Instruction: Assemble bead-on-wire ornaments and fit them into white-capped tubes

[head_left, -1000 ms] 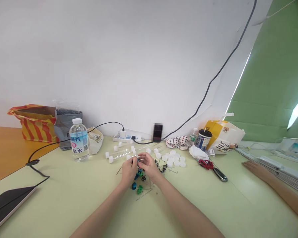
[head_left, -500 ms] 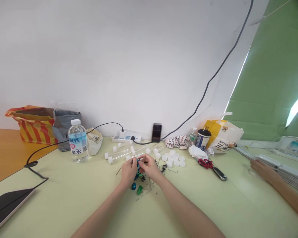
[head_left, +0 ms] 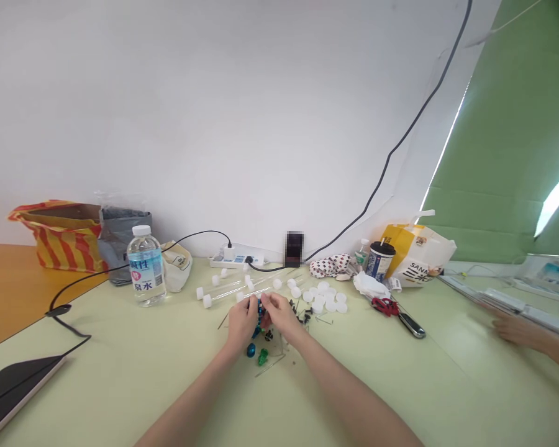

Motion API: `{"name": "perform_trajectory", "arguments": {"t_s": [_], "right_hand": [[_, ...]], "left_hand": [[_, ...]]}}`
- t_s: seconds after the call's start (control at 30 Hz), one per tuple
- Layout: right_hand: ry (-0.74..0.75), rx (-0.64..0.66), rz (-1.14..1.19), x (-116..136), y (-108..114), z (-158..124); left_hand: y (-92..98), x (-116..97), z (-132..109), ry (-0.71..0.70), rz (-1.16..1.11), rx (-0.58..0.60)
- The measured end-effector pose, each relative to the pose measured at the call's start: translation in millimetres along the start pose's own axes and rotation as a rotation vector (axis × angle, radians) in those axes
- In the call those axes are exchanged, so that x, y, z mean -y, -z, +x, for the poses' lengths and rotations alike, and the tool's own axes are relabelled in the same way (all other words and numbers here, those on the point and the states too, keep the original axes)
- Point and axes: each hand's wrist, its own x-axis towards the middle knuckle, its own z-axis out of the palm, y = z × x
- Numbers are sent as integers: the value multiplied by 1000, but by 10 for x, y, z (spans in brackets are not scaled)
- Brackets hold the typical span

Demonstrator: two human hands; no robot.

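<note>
My left hand (head_left: 241, 323) and my right hand (head_left: 279, 315) meet over the pale green table (head_left: 121, 372), fingers pinched together on a small string of blue beads (head_left: 259, 308). What else sits between the fingertips is too small to make out. Just below the hands lie a blue bead (head_left: 251, 350), a green bead (head_left: 262, 356) and thin metal pins (head_left: 270, 365). Clear tubes with white caps (head_left: 223, 288) lie just beyond the hands. Loose white caps (head_left: 326, 297) are scattered to the right.
A water bottle (head_left: 145, 266), striped bag (head_left: 60, 233) and grey bag (head_left: 121, 239) stand at back left. A power strip (head_left: 235, 259) is against the wall. Red-handled scissors (head_left: 395, 312), a cup (head_left: 377, 261) and yellow bag (head_left: 417, 254) sit right. Another person's hand (head_left: 522, 330) rests at far right.
My hands have stayed together on the beads with small finger shifts. The other person's hand at far right has pulled back toward the right edge.
</note>
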Motion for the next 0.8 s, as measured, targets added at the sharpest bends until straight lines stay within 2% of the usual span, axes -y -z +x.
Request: {"name": "perform_trajectory", "arguments": {"t_s": [0.07,0.17,0.33,0.47,0.63,0.8], "right_hand": [[16,-9,-46,-11,10,13],[99,-27,16,-8,33,23],[-34,10,52,12,24,15],[91,10,63,33,12,4],[7,14,-31,10,1,18],[80,-17,6,15,-1,22]], "left_hand": [[-5,11,5,2,9,-9],[-4,13,13,1,14,-27],[7,-14,13,13,16,-24],[10,-11,14,18,-3,-14],[9,-15,12,16,2,3],[16,-59,-3,5,-10,10]]}}
